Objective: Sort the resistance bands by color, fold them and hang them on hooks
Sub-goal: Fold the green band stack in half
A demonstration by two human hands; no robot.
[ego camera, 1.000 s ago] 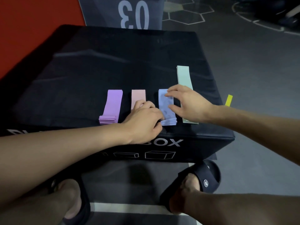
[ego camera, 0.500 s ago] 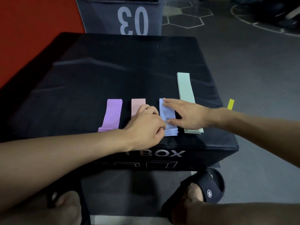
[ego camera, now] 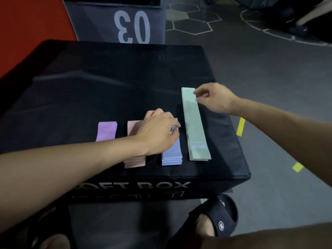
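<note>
Four piles of resistance bands lie in a row near the front edge of a black soft box [ego camera: 125, 78]. From the left they are folded purple bands [ego camera: 106, 131], folded pink bands [ego camera: 134, 162], folded blue bands [ego camera: 172, 155] and long unfolded green bands [ego camera: 195, 126]. My left hand [ego camera: 159, 132] covers the far end of the blue pile, its curled fingertips pinching the bands there. My left forearm hides the near end of the purple pile and part of the pink one. My right hand [ego camera: 213, 99] is at the far end of the green bands, thumb and forefinger pinching their right edge.
A grey box marked "03" [ego camera: 133, 26] stands behind the soft box, with a red mat [ego camera: 27, 33] at the left. Yellow tape marks [ego camera: 240, 126] lie on the dark floor to the right. My foot in a black slide [ego camera: 219, 218] is below the box front.
My right hand left the blue pile and moved up and right to the far end of the green bands. My left hand stayed on the blue pile.
</note>
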